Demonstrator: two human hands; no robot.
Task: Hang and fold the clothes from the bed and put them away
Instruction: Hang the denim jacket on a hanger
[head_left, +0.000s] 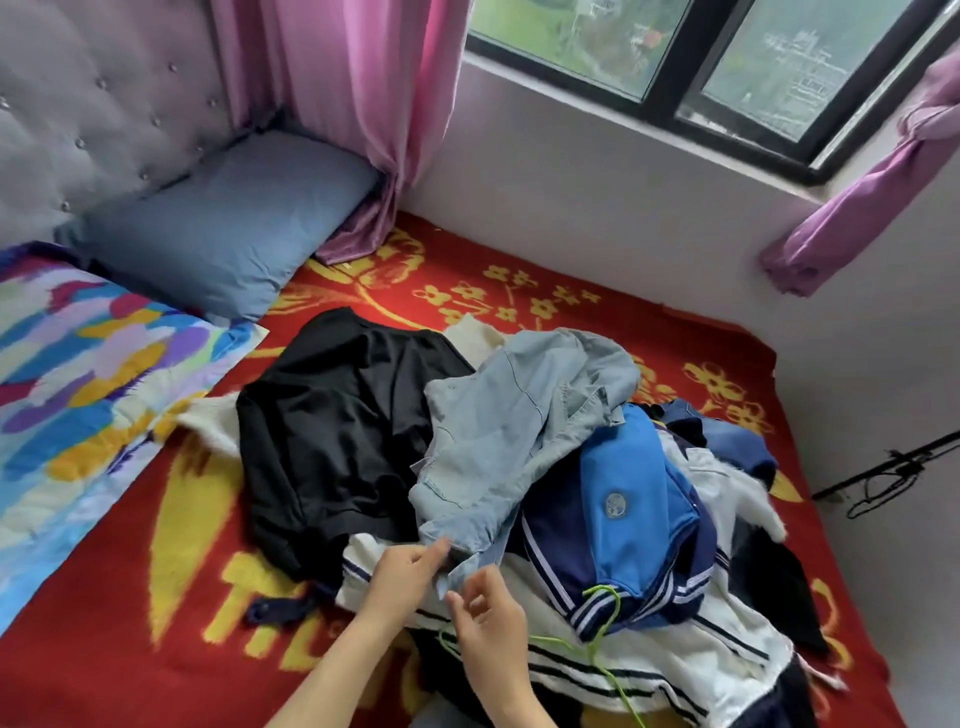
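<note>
A heap of clothes lies on the red and yellow bed blanket (519, 270). On top is a light blue denim shirt (519, 415), with a black top (332, 415) spread to its left and a blue and navy jacket (628, 499) to its right. A white knit with dark stripes (675, 670) lies underneath at the front. A lime green wire hanger (605, 639) rests on the white knit. My left hand (405, 571) pinches the near hem of the denim shirt. Just right of it, my right hand (488, 618) has curled fingers at the same hem.
A blue-grey pillow (223, 228) and a multicoloured quilt (78, 374) lie at the bed's head, left. Pink curtains (353, 104) hang by the window. The wall borders the bed on the right, with a dark cable (883, 473) along it.
</note>
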